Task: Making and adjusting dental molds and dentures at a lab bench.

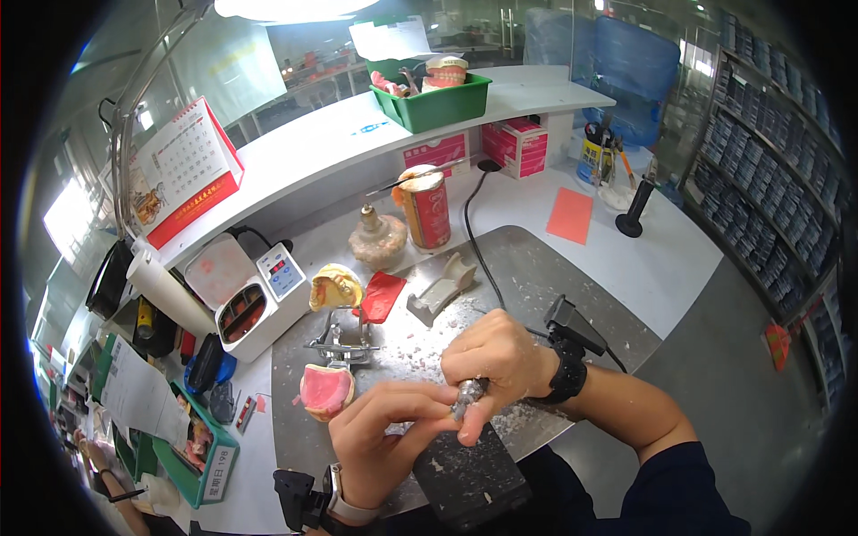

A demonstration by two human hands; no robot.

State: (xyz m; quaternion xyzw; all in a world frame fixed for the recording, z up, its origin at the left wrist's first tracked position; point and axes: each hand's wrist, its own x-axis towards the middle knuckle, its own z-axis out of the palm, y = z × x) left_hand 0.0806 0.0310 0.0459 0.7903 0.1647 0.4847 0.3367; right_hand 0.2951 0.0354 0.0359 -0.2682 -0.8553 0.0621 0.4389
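Both my hands meet over the near part of a grey metal work board (581, 295), above a dusty black block (474, 478). My right hand (492, 357) is closed in a fist around a small, shiny silver metal piece (470, 393), its thumb pointing down along it. My left hand (389, 433) is closed too, its thumb and fingertips pinched at the same piece. The fingers hide most of it, so its exact kind cannot be told. Left of my hands, a hinged metal articulator (344, 344) lies between a yellowish dental cast (336, 288) and a cast with pink wax (326, 389).
White shavings, a red wax sheet (382, 297) and a grey metal stand (444, 288) lie on the board. Behind are a glass spirit burner (376, 239), a red can (427, 214) and a black cable (471, 223). A wax heater (255, 313) stands left. Another person's hand (92, 454) shows lower left.
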